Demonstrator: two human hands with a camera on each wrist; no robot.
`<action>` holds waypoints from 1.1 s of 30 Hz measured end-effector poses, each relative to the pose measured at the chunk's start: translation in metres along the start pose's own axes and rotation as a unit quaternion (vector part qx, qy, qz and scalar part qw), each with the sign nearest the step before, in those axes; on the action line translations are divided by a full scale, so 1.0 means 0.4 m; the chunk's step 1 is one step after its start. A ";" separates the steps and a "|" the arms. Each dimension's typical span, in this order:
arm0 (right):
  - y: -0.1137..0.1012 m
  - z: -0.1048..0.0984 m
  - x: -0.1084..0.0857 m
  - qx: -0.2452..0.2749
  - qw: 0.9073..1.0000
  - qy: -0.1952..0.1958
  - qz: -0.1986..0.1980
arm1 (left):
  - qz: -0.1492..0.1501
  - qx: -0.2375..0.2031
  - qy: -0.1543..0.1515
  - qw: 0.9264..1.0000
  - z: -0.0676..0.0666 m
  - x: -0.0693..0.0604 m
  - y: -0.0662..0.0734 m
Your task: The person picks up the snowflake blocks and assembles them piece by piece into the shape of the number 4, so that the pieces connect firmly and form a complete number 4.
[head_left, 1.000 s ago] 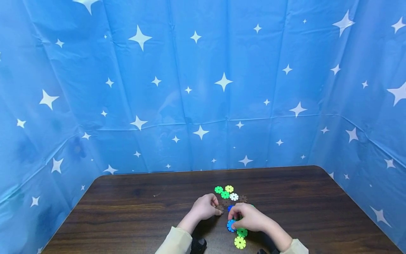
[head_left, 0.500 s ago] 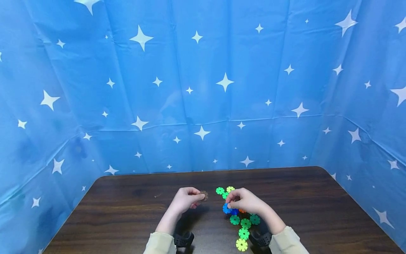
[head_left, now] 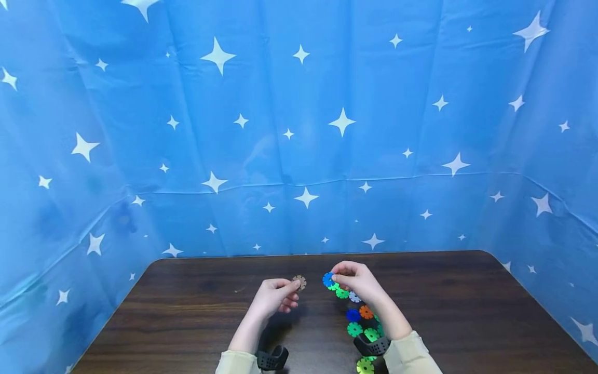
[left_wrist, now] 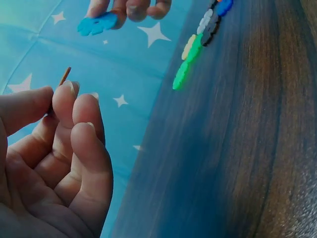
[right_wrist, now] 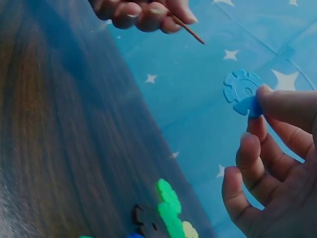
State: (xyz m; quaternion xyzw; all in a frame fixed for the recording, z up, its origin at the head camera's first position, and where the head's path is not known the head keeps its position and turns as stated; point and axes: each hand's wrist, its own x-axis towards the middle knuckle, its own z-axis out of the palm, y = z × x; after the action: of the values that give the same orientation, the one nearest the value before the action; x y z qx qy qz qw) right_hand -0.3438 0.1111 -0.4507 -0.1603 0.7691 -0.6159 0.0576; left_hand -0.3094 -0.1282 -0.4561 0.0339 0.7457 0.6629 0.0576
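My left hand [head_left: 275, 297] pinches a brown notched building disc [head_left: 300, 282] between thumb and fingers, raised over the table. The left wrist view shows this brown disc [left_wrist: 65, 75] edge-on above the fingertips. Opposite it, my right hand [head_left: 358, 280] pinches a light blue notched disc [head_left: 328, 279] by its rim. In the right wrist view the blue disc [right_wrist: 241, 89] faces the camera, its slots and centre hole visible. A gap separates the two discs. My right hand is above a group of similar discs, hiding some of them.
On the dark wood table [head_left: 196, 306] lie several loose discs: green [head_left: 354, 329], dark blue [head_left: 353, 315], orange [head_left: 366, 311], white [head_left: 354, 296] and yellow [head_left: 365, 365]. Behind the table hangs a blue curtain [head_left: 261, 150] with white stars.
My left hand lifted the brown disc off the table and drew it leftward. My right hand carried the blue disc up and away from the near discs. The head view shifted slightly.
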 end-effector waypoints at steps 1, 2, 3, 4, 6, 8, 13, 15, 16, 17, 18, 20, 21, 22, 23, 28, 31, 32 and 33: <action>-0.001 0.004 0.004 0.001 1.000 0.003 -0.003 | 0.001 0.001 -0.004 1.000 -0.001 0.000 0.000; -0.001 0.009 0.008 0.001 1.000 0.005 -0.007 | 0.001 0.001 -0.006 1.000 -0.001 -0.001 0.000; -0.002 0.014 0.011 0.002 1.000 0.004 -0.011 | 0.001 0.002 -0.009 1.000 -0.002 -0.002 0.000; -0.003 0.017 0.010 0.002 1.000 0.005 -0.014 | 0.002 0.004 -0.011 1.000 0.000 -0.003 0.001; -0.004 0.026 0.010 0.003 1.000 0.002 -0.021 | 0.000 0.008 -0.013 1.000 0.003 -0.005 0.003; -0.003 0.033 0.009 0.003 1.000 0.001 -0.024 | -0.004 0.011 -0.014 1.000 0.006 -0.007 0.006; -0.004 0.048 0.010 0.023 1.000 0.012 -0.015 | -0.004 0.023 -0.021 1.000 0.010 -0.007 0.009; -0.006 0.052 0.010 0.029 0.999 0.016 -0.011 | -0.003 0.024 -0.022 0.999 0.011 -0.008 0.011; -0.007 0.055 0.010 0.031 0.999 0.016 -0.011 | -0.002 0.023 -0.023 0.999 0.012 -0.009 0.011; -0.008 0.057 0.009 0.031 0.999 0.016 -0.011 | -0.002 0.021 -0.023 0.999 0.012 -0.010 0.012; -0.009 0.059 0.009 0.031 0.999 0.015 -0.014 | -0.001 0.019 -0.024 1.000 0.012 -0.011 0.013; -0.012 0.060 0.009 0.031 0.999 0.013 -0.017 | 0.002 0.015 -0.026 1.000 0.014 -0.013 0.018; -0.012 0.061 0.010 0.033 0.999 0.012 -0.019 | 0.004 0.013 -0.026 1.000 0.014 -0.013 0.020; -0.014 0.061 0.009 0.034 0.999 0.011 -0.020 | 0.005 0.012 -0.026 1.000 0.015 -0.014 0.022; -0.015 0.062 0.008 0.034 0.999 0.011 -0.020 | 0.005 0.012 -0.026 1.000 0.016 -0.014 0.023; -0.016 0.064 0.006 0.048 0.999 0.001 -0.020 | 0.001 0.012 -0.017 1.000 0.017 -0.013 0.025; -0.034 0.066 -0.004 0.050 0.998 -0.008 -0.021 | -0.001 0.009 -0.016 1.000 0.018 -0.022 0.038; -0.034 0.066 -0.005 0.055 0.998 -0.009 -0.023 | -0.002 0.007 -0.017 1.000 0.018 -0.021 0.038; -0.035 0.067 -0.006 0.061 0.998 -0.010 -0.023 | -0.002 0.006 -0.019 1.000 0.018 -0.022 0.038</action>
State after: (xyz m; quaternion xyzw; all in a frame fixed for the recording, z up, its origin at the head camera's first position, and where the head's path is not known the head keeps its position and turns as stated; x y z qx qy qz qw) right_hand -0.3313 0.0844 -0.4438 -0.1803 0.7256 -0.6613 0.0614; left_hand -0.3003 -0.1202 -0.4413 0.0451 0.7483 0.6578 0.0726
